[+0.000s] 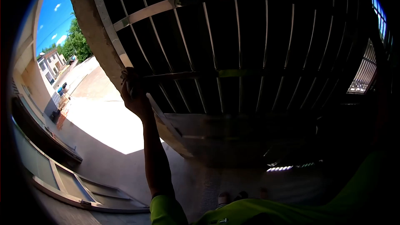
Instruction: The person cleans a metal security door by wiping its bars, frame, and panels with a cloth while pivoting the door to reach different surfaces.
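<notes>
My left hand (134,96) is raised to the left edge of a metal-barred window grille (239,33). Its fingers are closed at the shiny frame strip (109,25). A small crumpled dark shape shows at the fingertips, too dark to name. The grille has thin upright bars and flat cross-bands, with blackness behind them. Below the hand, a pale strip (160,114) slants along the grille's lower left corner. A green sleeve (354,187) reaches up at the right into deep shadow, and my right hand cannot be seen.
A rough wall edge (89,16) borders the grille on the left. At lower left lies a framed panel (62,179) with glass-like panes. Sunlit paving (100,116) stretches outside towards buildings (51,64) and trees (77,39). Another barred opening (364,68) is at the right.
</notes>
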The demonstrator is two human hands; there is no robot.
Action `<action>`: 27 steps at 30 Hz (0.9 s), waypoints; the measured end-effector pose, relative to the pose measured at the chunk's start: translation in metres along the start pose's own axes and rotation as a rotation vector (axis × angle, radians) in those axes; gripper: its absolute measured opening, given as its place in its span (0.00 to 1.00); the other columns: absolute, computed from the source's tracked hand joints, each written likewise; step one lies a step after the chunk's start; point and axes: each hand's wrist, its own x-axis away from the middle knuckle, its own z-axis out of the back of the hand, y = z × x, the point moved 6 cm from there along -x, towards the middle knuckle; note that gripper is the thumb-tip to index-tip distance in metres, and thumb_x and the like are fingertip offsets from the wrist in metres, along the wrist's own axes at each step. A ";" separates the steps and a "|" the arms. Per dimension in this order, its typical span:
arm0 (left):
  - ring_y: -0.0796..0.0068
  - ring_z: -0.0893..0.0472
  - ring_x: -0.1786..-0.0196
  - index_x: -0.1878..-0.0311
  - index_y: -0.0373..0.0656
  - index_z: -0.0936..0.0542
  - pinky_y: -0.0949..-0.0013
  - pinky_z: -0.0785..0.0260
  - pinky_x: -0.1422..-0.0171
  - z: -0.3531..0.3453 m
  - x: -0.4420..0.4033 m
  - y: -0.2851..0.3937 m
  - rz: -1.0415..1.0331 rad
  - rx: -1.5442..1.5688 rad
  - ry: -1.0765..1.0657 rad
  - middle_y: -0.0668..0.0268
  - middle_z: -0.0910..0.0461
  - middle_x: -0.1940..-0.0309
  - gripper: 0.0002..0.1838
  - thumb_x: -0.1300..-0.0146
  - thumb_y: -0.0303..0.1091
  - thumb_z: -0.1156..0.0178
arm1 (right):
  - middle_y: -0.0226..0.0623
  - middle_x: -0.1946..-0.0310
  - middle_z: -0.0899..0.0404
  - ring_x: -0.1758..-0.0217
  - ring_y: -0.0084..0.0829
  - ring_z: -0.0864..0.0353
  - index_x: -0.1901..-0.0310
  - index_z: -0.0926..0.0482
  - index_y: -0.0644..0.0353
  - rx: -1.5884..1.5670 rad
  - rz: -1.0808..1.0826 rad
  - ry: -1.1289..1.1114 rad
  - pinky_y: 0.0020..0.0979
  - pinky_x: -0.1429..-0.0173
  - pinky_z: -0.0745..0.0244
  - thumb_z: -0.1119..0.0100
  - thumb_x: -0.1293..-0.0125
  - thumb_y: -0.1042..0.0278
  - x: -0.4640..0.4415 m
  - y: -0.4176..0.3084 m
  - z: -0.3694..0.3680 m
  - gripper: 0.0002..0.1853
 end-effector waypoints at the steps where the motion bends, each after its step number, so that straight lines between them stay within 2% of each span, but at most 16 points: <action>1: 0.70 0.16 0.49 0.41 0.39 0.19 0.71 0.19 0.52 -0.002 0.006 0.013 -0.054 -0.110 0.059 0.61 0.17 0.45 0.18 0.31 0.33 0.35 | 0.42 0.34 0.27 0.33 0.35 0.25 0.29 0.33 0.61 -0.436 -0.346 -0.293 0.37 0.33 0.25 0.43 0.25 0.59 0.024 0.070 -0.071 0.28; 2: 0.70 0.16 0.48 0.41 0.40 0.19 0.72 0.19 0.52 -0.004 0.013 0.023 -0.108 -0.221 0.120 0.61 0.18 0.45 0.18 0.32 0.34 0.33 | 0.42 0.34 0.27 0.33 0.35 0.25 0.29 0.33 0.61 -0.434 -0.353 -0.286 0.37 0.33 0.25 0.43 0.25 0.59 0.022 0.052 -0.061 0.28; 4: 0.66 0.16 0.48 0.40 0.42 0.19 0.68 0.20 0.48 -0.014 0.025 0.044 -0.052 -0.219 0.102 0.59 0.18 0.45 0.20 0.35 0.33 0.31 | 0.41 0.36 0.25 0.35 0.34 0.23 0.28 0.33 0.61 -0.502 -0.153 0.002 0.36 0.35 0.23 0.43 0.25 0.60 -0.003 -0.007 -0.021 0.28; 5: 0.64 0.18 0.45 0.39 0.41 0.20 0.66 0.22 0.43 -0.021 0.033 0.056 -0.106 -0.216 0.071 0.59 0.19 0.46 0.21 0.36 0.30 0.32 | 0.39 0.43 0.22 0.43 0.33 0.20 0.31 0.31 0.62 -0.597 -0.179 0.077 0.35 0.43 0.21 0.43 0.26 0.60 -0.014 -0.040 0.004 0.26; 6: 0.62 0.19 0.43 0.39 0.40 0.21 0.63 0.25 0.39 -0.029 0.043 0.070 -0.157 -0.215 0.041 0.58 0.21 0.46 0.22 0.37 0.28 0.32 | 0.33 0.60 0.20 0.61 0.28 0.20 0.38 0.26 0.64 -0.452 -0.380 -0.222 0.32 0.58 0.22 0.43 0.26 0.61 -0.004 -0.027 -0.010 0.21; 8: 0.62 0.20 0.42 0.38 0.41 0.22 0.63 0.26 0.38 -0.048 0.069 0.094 -0.118 -0.221 0.042 0.59 0.22 0.47 0.24 0.38 0.27 0.31 | 0.26 0.74 0.27 0.73 0.22 0.29 0.47 0.22 0.64 -0.306 0.027 0.255 0.28 0.69 0.29 0.42 0.26 0.61 -0.034 -0.115 0.055 0.15; 9: 0.62 0.21 0.41 0.37 0.41 0.22 0.64 0.26 0.38 -0.060 0.082 0.108 -0.181 -0.217 0.028 0.59 0.23 0.46 0.25 0.39 0.27 0.31 | 0.23 0.80 0.31 0.77 0.18 0.30 0.53 0.20 0.63 -0.789 -0.321 0.105 0.24 0.73 0.33 0.39 0.28 0.60 -0.029 -0.085 0.018 0.13; 10: 0.61 0.21 0.41 0.37 0.41 0.22 0.64 0.26 0.38 -0.073 0.095 0.122 -0.246 -0.213 0.008 0.60 0.23 0.46 0.25 0.39 0.26 0.31 | 0.23 0.80 0.31 0.77 0.18 0.30 0.53 0.20 0.63 -0.796 -0.324 0.111 0.24 0.73 0.33 0.39 0.28 0.60 -0.029 -0.075 0.002 0.13; 12: 0.62 0.23 0.40 0.37 0.42 0.22 0.63 0.26 0.37 -0.097 0.120 0.142 -0.164 -0.212 0.029 0.61 0.25 0.45 0.27 0.41 0.25 0.31 | 0.25 0.61 0.20 0.64 0.21 0.20 0.38 0.25 0.60 -0.923 -0.256 -0.156 0.26 0.61 0.21 0.35 0.31 0.64 -0.025 -0.063 -0.035 0.22; 14: 0.61 0.23 0.39 0.37 0.42 0.22 0.62 0.26 0.37 -0.120 0.151 0.170 -0.171 -0.158 0.005 0.60 0.25 0.44 0.28 0.44 0.22 0.32 | 0.27 0.60 0.20 0.59 0.25 0.18 0.43 0.23 0.59 -0.994 -0.178 0.007 0.29 0.60 0.20 0.35 0.31 0.61 -0.030 -0.085 -0.030 0.19; 16: 0.60 0.24 0.39 0.37 0.42 0.22 0.62 0.27 0.35 -0.148 0.181 0.195 -0.122 -0.103 0.002 0.59 0.25 0.45 0.29 0.46 0.20 0.33 | 0.32 0.60 0.20 0.58 0.27 0.17 0.48 0.24 0.62 -0.290 -0.003 0.078 0.33 0.58 0.19 0.34 0.32 0.56 -0.038 -0.091 -0.036 0.20; 17: 0.58 0.24 0.39 0.37 0.42 0.23 0.61 0.27 0.36 -0.163 0.196 0.208 -0.163 -0.119 -0.005 0.58 0.26 0.44 0.30 0.46 0.20 0.33 | 0.30 0.66 0.21 0.65 0.25 0.21 0.52 0.21 0.64 -0.660 -0.452 0.031 0.31 0.62 0.24 0.34 0.32 0.53 -0.054 -0.129 0.018 0.21; 18: 0.57 0.25 0.39 0.37 0.42 0.23 0.61 0.27 0.36 -0.178 0.209 0.223 -0.207 -0.135 -0.011 0.57 0.27 0.43 0.30 0.46 0.20 0.33 | 0.27 0.73 0.23 0.71 0.22 0.26 0.56 0.19 0.67 -1.026 -0.926 0.173 0.30 0.66 0.28 0.34 0.32 0.50 -0.064 -0.180 0.085 0.22; 22: 0.53 0.28 0.36 0.36 0.43 0.23 0.55 0.30 0.34 -0.232 0.263 0.276 -0.216 -0.040 -0.007 0.55 0.27 0.41 0.27 0.41 0.29 0.34 | 0.32 0.73 0.20 0.70 0.27 0.23 0.58 0.19 0.68 -1.079 -0.883 0.187 0.32 0.64 0.25 0.33 0.34 0.52 -0.066 -0.184 0.085 0.22; 23: 0.53 0.28 0.36 0.36 0.43 0.23 0.55 0.30 0.34 -0.245 0.274 0.288 -0.219 -0.032 -0.011 0.55 0.27 0.41 0.27 0.41 0.29 0.34 | 0.37 0.73 0.18 0.70 0.32 0.20 0.59 0.19 0.71 -1.077 -0.864 0.235 0.35 0.63 0.23 0.32 0.35 0.53 -0.065 -0.184 0.088 0.23; 27: 0.49 0.30 0.37 0.38 0.43 0.22 0.47 0.36 0.33 -0.285 0.312 0.341 -0.227 0.036 -0.076 0.54 0.25 0.43 0.31 0.49 0.32 0.33 | 0.43 0.73 0.18 0.69 0.36 0.18 0.58 0.21 0.74 -0.969 -0.894 0.248 0.38 0.61 0.22 0.31 0.37 0.52 -0.066 -0.182 0.076 0.26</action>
